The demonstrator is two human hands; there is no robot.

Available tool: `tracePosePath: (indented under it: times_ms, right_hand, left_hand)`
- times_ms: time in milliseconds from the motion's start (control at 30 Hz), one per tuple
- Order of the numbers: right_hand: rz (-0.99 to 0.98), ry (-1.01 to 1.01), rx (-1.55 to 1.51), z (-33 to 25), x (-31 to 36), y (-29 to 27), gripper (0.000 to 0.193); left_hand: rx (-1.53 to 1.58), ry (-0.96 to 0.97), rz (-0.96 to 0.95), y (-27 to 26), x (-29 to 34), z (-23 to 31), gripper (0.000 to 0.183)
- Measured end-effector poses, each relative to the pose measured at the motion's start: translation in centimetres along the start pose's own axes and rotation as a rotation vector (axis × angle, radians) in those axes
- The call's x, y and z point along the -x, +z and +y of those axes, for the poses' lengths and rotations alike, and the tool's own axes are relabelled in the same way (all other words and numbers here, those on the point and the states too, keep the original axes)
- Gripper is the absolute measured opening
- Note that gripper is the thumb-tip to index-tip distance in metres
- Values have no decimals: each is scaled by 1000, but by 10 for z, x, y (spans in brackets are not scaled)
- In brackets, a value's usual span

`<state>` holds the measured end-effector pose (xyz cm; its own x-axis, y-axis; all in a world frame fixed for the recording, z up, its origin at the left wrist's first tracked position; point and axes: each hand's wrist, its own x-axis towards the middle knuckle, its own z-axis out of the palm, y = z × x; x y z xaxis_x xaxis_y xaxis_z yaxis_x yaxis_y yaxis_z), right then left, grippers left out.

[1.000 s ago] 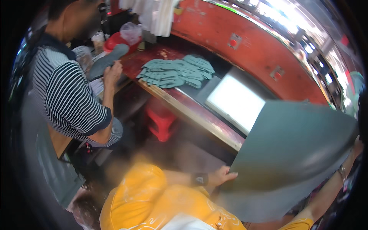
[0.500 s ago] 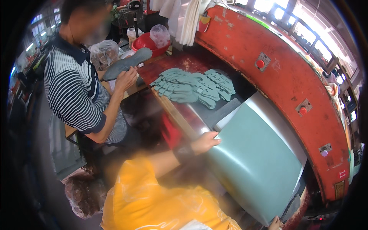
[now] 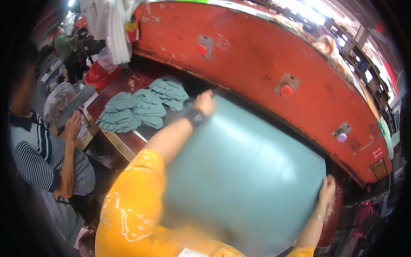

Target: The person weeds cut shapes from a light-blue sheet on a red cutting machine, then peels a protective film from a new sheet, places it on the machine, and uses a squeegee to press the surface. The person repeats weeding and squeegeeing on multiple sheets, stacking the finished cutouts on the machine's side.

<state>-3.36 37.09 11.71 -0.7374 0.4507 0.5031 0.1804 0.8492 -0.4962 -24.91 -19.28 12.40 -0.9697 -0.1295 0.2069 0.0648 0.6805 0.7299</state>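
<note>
A large pale green sheet (image 3: 244,167), smooth and shiny, spreads over the work surface in front of me. My left hand (image 3: 205,104) grips its far left corner, the fingers closed on the edge. At the far right corner my right hand (image 3: 327,188) pinches the other side. The sheet's far edge lies along the foot of the red machine beam. Left of my left hand are piles of green cut pieces (image 3: 147,105), stacked on the dark table.
The red machine beam (image 3: 248,55) arches across the back, with red buttons and a pale purple knob (image 3: 341,137). A co-worker in a striped shirt (image 3: 51,154) stands at left, holding a grey sole-shaped piece (image 3: 76,105). Behind is a red basin (image 3: 100,76).
Both hands have carried the sheet away from me, up against the red beam, and it lies flatter. My view has turned right, so the co-worker appears farther left.
</note>
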Motion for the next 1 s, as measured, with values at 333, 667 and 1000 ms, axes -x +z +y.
tracePosePath:
  times_ms: [333, 667, 1000]
  right_hand:
    - [-513, 425, 109, -2, 189, -100, 30]
    - [-281, 108, -97, -48, 93, -56, 24]
    - [-381, 120, 111, -39, 138, -55, 29]
  left_hand:
    - [297, -372, -182, -104, 241, -72, 64]
    - [179, 296, 114, -35, 124, -47, 34]
    - [-160, 78, -256, -94, 176, -53, 47]
